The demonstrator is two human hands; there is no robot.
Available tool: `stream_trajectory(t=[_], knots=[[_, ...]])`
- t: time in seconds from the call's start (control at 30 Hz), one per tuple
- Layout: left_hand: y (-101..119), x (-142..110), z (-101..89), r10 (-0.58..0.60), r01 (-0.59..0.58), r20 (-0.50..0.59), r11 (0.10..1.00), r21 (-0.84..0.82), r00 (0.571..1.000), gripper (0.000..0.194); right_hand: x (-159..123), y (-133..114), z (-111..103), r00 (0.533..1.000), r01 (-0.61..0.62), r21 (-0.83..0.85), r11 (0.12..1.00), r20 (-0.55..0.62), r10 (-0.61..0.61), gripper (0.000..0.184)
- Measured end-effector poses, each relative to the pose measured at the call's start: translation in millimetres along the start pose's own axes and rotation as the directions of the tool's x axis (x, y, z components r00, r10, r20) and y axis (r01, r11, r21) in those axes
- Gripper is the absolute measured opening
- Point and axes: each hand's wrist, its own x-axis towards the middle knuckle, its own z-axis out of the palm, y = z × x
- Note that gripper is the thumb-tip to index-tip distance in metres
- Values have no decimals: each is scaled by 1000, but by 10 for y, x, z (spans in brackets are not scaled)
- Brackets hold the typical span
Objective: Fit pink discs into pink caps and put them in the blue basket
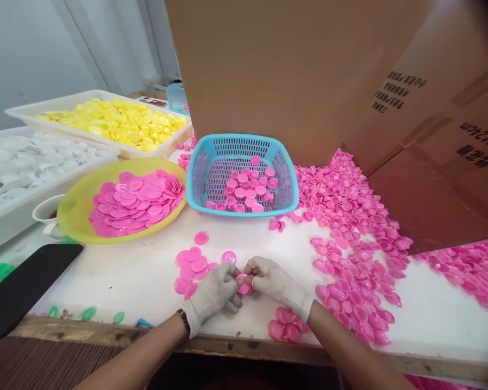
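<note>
Presently pink cap [243, 284] pinched between fingertips of left hand [212, 295] and right hand [277, 283], both gloved, equally near; held just below blue basket [285, 179], above bench [138, 276] edge.

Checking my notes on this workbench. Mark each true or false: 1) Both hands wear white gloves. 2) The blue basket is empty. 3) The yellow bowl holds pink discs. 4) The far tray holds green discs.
1) True: the left hand and right hand are gloved and pinch one pink piece between them.
2) False: the blue basket holds pink caps.
3) True: the yellow bowl is filled with flat pink discs.
4) False: the far tray holds yellow discs.
</note>
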Motion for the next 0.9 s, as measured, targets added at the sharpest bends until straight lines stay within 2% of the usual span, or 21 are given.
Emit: stream_trajectory(t=[0.07,0.2,0.37,0.47,0.63,0.7,0.77,0.83,0.9], knots=[[15,57,-5,-25,24,12,1000,20,1000,21,21,-5,15,1000,-22,-13,1000,10,22,8],[68,110,-29,-56,53,23,991,123,998,19,88,-19,-13,998,-58,-142,988,32,63,7],[52,75,-48,19,-29,56,985,171,998,17,159,-81,-100,962,-137,-166,977,212,171,11],[61,24,-44,78,-86,51,979,183,996,20,151,-72,-85,974,-90,-152,984,193,119,12],[102,-63,15,83,-81,0,978,193,997,25,93,-44,-47,987,-51,-189,981,142,79,11],[77,-112,37,89,-74,-69,978,196,994,24,45,-82,-104,990,10,-231,973,136,22,11],[35,-181,57,133,-99,-134,966,239,982,19,-26,-164,-206,988,140,-190,972,90,-124,10],[3,-262,98,227,-158,-160,921,357,961,15,-94,-277,-321,953,301,10,954,-45,-300,13],[-2,-336,189,313,-217,-125,847,486,941,12,-117,-385,-399,897,430,228,873,-215,-386,23]])
